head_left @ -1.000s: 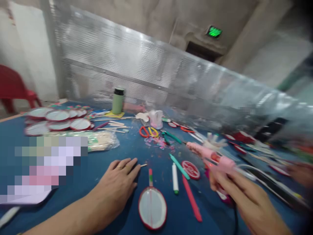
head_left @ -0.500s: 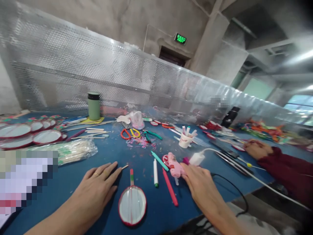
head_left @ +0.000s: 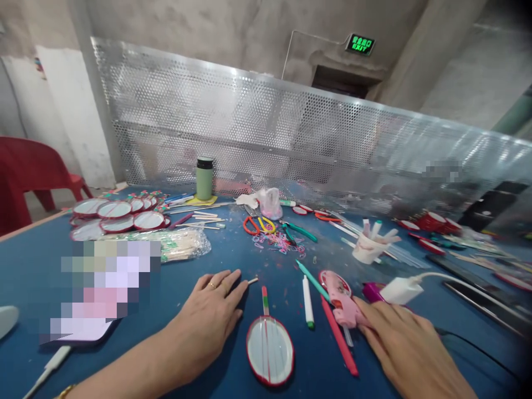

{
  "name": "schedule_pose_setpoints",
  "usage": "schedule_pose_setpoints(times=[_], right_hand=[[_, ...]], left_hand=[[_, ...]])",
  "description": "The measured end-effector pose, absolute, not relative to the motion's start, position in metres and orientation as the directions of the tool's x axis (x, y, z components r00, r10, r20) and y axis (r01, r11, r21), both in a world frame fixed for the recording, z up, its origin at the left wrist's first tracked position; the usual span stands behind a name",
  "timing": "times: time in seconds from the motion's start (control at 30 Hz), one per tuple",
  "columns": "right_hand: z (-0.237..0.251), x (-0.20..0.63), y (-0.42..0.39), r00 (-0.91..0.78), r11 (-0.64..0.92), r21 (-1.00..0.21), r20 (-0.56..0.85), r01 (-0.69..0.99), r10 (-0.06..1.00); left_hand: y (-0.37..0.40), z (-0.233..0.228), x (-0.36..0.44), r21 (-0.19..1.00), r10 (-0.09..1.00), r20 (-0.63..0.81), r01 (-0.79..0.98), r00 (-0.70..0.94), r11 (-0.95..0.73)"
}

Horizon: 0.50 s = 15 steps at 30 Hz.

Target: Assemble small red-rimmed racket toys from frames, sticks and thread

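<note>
Your left hand (head_left: 208,321) lies flat, grip released, on the blue surface (head_left: 166,299); right hand (head_left: 405,346) grip rests on the pink glue gun (head_left: 341,299), near the oval fan (head_left: 270,350).

The bench (head_left: 124,343) wears a matt blue cloth. The glue gun (head_left: 341,299) is smooth pink plastic, faintly glossy. The fan (head_left: 270,350) has a pale, papery face in a shiny red rim. The sticks (head_left: 178,244) look like bare wood inside a glossy clear plastic bag. The screen (head_left: 249,127) behind is perforated metal — dull silver. The flask (head_left: 204,178) is matt green with a black cap.
</note>
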State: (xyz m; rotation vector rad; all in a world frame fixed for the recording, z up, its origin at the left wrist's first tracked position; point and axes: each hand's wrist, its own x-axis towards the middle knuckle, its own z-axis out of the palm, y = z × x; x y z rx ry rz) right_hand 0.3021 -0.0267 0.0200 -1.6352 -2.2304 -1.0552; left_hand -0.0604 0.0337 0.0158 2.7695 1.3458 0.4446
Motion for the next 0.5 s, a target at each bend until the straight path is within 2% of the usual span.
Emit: schedule_pose_setpoints(times=[0.2,0.27,0.33,0.43,0.5], right_hand=[[0.053,0.258,-0.042,-0.313,0.082,0.391,0.575,0.917,0.756],[0.059,0.229,-0.046,-0.351,0.171,0.338,0.598,0.926,0.72],[0.058,0.201,-0.048,-0.419,0.286,0.306,0.649,0.908,0.635],[0.045,0.168,-0.047,-0.466,0.415,0.24,0.631,0.877,0.62],[0.035,0.154,-0.045,-0.453,0.449,0.183,0.636,0.875,0.625]], left_hand=[[0.035,0.015,-0.06,0.141,0.778,0.231,0.771,0.585,-0.621],[0.035,0.014,-0.06,0.136,0.777,0.233,0.771,0.585,-0.622],[0.035,0.013,-0.059,0.129,0.775,0.239,0.772,0.585,-0.622],[0.035,0.014,-0.059,0.113,0.774,0.232,0.774,0.589,-0.623],[0.035,0.014,-0.059,0.112,0.772,0.233,0.772,0.591,-0.625]])
